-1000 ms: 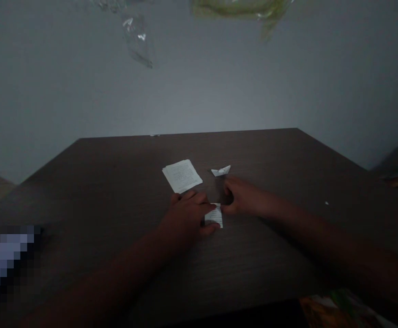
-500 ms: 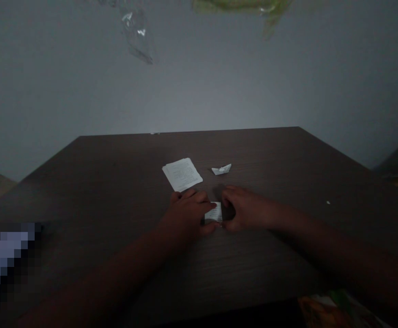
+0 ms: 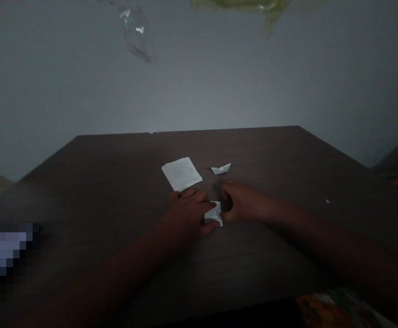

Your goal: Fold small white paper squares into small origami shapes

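Note:
A small folded piece of printed paper (image 3: 214,210) lies on the dark table between my hands. My left hand (image 3: 192,212) holds it at the left side, forefinger on top and thumb at the near edge. My right hand (image 3: 240,200) is curled at the paper's right edge, its thumb touching that edge; whether it pinches the paper is hard to make out. Just beyond my left hand lies a stack of printed sheets (image 3: 181,174). A small folded paper boat (image 3: 221,169) sits to the right of the stack.
The brown table (image 3: 116,182) reaches back to a grey wall. A blurred, pixelated object (image 3: 3,250) lies at the left. There is a tiny white scrap (image 3: 327,201) at the right. Clear plastic (image 3: 137,34) hangs on the wall, and patterned cloth (image 3: 335,307) shows at the near edge.
My right hand has moved slightly away from me, its thumb sliding up from the paper's near corner to its right edge. My left hand stays in place on the paper.

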A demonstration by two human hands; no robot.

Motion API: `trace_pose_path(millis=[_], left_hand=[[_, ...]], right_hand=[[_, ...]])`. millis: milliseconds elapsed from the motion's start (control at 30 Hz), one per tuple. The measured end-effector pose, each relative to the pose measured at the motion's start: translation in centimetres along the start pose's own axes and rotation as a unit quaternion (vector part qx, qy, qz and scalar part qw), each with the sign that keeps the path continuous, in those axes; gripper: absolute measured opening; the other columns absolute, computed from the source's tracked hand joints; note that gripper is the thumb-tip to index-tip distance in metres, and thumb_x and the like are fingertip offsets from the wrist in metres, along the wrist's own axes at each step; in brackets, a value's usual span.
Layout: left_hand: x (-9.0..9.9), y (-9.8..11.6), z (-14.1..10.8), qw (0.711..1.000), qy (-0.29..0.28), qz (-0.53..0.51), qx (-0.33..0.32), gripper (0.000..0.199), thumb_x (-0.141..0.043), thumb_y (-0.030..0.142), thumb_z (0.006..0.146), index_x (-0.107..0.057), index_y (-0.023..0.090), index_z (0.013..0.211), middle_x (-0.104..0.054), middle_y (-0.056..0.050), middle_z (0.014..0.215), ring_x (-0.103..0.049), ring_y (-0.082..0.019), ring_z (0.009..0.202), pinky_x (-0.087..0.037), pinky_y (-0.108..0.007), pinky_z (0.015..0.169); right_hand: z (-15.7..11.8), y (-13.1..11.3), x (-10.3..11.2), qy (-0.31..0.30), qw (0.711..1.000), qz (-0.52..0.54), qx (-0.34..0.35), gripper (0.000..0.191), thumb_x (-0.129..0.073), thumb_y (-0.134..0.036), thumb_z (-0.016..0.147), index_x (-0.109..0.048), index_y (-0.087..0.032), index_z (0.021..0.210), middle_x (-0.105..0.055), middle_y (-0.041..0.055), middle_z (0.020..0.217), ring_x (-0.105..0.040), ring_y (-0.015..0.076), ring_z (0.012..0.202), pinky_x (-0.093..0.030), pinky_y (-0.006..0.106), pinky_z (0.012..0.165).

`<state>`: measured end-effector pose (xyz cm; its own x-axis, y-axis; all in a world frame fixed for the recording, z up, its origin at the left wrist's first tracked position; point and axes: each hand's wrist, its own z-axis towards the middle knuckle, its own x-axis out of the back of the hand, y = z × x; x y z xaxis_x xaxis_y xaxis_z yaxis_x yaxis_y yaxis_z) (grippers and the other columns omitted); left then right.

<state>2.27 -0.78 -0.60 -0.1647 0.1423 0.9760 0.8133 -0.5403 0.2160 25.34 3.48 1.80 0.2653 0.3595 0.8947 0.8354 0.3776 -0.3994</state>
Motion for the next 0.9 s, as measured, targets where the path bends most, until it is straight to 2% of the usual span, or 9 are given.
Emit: trace_pose_path(millis=[233,367,600,900], left_hand=[[-0.3,0.0,0.2,1.000,0.000,-0.007,0.010,0.045,-0.096,0.041,0.111,-0.089,0.033,0.155,-0.087,-0.008,0.139,-0.076,-0.042,0.139,-0.055,-0.062,0.121],[0.0,0.0,0.1,1.000,-0.010,-0.007,0.014,0.042,-0.095,0.040,0.110,-0.090,0.031,0.151,-0.087,-0.008,0.141,-0.076,-0.042,0.141,-0.054,-0.059,0.121],[-0.2,-0.1,-0.2,1.000,0.019,-0.006,-0.004,0.038,-0.094,0.039,0.109,-0.091,0.031,0.146,-0.087,-0.009,0.134,-0.077,-0.042,0.137,-0.056,-0.056,0.115],[0.4,0.2,-0.1,1.000,-0.001,-0.009,0.005,0.039,-0.096,0.037,0.110,-0.091,0.029,0.148,-0.086,-0.009,0.137,-0.077,-0.042,0.140,-0.058,-0.061,0.119]], right_hand=[[2.4,1.8,-0.3,0.040,0.999,-0.011,-0.032,0.040,-0.104,-0.031,0.086,-0.065,-0.026,0.095,-0.079,0.0072,0.113,-0.072,0.0286,0.103,-0.046,0.037,0.082],[2.9,2.0,-0.3,0.051,0.998,-0.008,-0.048,0.038,-0.100,-0.030,0.090,-0.062,-0.026,0.093,-0.079,0.0071,0.110,-0.072,0.0284,0.102,-0.046,0.037,0.082],[1.1,1.6,-0.5,0.050,0.999,-0.005,-0.017,0.038,-0.099,-0.030,0.090,-0.061,-0.026,0.095,-0.077,0.0073,0.111,-0.069,0.0268,0.099,-0.044,0.036,0.080],[-1.0,-0.2,-0.5,-0.020,1.000,-0.008,0.022,0.039,-0.098,-0.025,0.082,-0.063,-0.026,0.097,-0.075,0.0077,0.111,-0.068,0.0289,0.102,-0.043,0.037,0.084]])
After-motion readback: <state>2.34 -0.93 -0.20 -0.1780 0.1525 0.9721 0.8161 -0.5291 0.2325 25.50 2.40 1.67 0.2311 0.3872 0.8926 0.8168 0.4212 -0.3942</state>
